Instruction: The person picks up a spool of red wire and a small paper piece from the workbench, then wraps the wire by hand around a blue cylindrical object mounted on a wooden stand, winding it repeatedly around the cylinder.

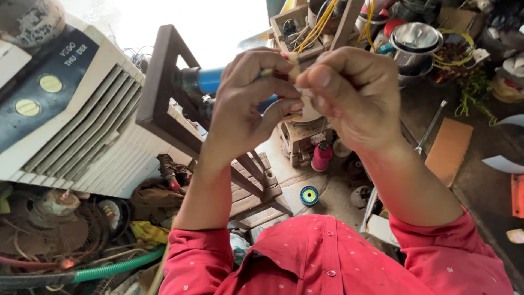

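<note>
Here the left hand (245, 101) and right hand (349, 95) are pinching a small pale wire end (293, 66) between them, fingertips closing tightly on it up near the camera. The piece is lying roughly crosswise, hand to hand; which way its tip is pointing cannot be told. Red sleeves (327, 257) are showing below. Beyond, a white cooler (82, 120) is standing at left, a wooden stool (256, 186) under the hands, a steel bowl (417, 38) at upper right.

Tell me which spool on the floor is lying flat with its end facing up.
The blue spool with the yellow-green centre lies flat, end up. The pink spool stands upright nearer the wooden stand.
</note>
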A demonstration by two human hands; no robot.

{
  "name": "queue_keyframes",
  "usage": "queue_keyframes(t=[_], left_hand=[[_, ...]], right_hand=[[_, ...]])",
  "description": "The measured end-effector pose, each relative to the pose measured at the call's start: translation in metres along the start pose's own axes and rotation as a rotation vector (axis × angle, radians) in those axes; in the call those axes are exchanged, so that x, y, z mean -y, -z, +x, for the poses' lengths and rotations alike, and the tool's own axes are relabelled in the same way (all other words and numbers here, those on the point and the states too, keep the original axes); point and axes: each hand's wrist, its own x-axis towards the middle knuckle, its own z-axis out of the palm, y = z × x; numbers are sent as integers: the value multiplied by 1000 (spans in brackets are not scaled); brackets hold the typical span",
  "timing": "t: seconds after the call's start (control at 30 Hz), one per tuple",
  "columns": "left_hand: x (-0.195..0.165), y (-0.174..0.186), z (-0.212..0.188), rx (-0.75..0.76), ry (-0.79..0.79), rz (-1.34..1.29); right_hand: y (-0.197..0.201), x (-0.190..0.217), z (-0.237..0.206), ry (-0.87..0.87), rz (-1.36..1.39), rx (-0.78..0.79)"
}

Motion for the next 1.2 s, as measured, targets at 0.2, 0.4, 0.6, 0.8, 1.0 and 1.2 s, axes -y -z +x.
queue_keyframes(t=[0.2,0.4,0.6,0.8,1.0,1.2], left_hand=[[13,9,-7,114,127,-217],[18,15,-7,117,113,-222],[19,13,-5,128,112,-245],[26,8,-12,94,77,-234],[26,9,-11,82,48,-196],[25,12,-10,95,66,-177]], right_hand=[[22,-23,-11,86,-70,-41],[29,-101,-36,-47,183,-441],[10,-206,-84,-186,441,-256],[5,-237,-84,42,680,-216],[-1,-238,-80,29,699,-286],[12,-288,-94,-9,924,-287]])
